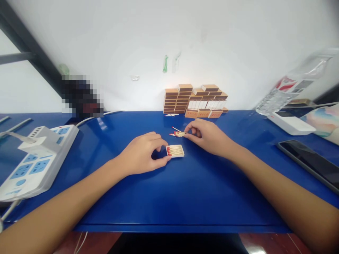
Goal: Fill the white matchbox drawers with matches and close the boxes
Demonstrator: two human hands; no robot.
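A small white matchbox tray [175, 151] filled with red-tipped matches lies on the blue table. My left hand [148, 151] grips its left end between thumb and fingers. Behind the tray is a small pile of loose matches [178, 134], heads mostly to the left. At the right end of this pile, the thumb and fingertips of my right hand [203, 135] pinch the matches. Stacked matchboxes [177, 100] stand against the wall, with a couple of matches [171, 115] lying in front of them.
A white power strip [47, 169] with a plugged-in adapter [37, 141] is at the left. On the right are a clear plastic bottle [293, 84], a white device [291, 123] and a black phone [312, 160]. The wall [119, 42] borders the blue table [174, 197] at the back.
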